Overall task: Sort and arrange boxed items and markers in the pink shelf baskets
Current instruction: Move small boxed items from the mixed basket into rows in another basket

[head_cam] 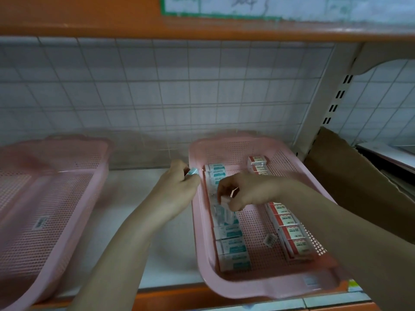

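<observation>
Left hand (179, 185) grips a mostly hidden teal box (192, 171) beside the right pink basket (247, 286); right hand (238, 191) inside pinches a blurry box (224, 199) over the teal row (231, 239), covering part of the red boxes (289, 230).

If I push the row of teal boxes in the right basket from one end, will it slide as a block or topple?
The teal boxes look small and cardboard, so probably light and stiff. They lie flat, edge to edge, along the pink basket's left wall, so tipping seems unlikely. The perforated floor may snag edges, so the row might buckle sideways rather than slide together.
</observation>
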Tool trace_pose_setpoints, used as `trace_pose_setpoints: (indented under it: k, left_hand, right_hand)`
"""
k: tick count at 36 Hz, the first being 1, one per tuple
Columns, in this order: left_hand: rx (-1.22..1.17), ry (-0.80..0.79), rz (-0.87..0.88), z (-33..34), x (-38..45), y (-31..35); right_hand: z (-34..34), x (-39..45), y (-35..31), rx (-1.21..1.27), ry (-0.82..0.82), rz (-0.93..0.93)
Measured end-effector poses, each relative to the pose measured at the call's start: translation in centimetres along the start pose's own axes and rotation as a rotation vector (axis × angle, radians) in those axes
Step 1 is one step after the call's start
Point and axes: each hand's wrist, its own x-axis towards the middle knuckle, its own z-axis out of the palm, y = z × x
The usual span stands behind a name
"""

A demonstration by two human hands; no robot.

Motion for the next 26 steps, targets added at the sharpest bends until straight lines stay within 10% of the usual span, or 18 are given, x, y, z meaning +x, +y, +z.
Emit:
trace_pose_setpoints:
  k: [26]
  left_hand:
    - [0.016, -0.003, 0.022, -0.5, 0.1, -0.5]
  right_hand:
    - [2.5, 1.5, -0.1, -0.400, 0.195, 0.059]
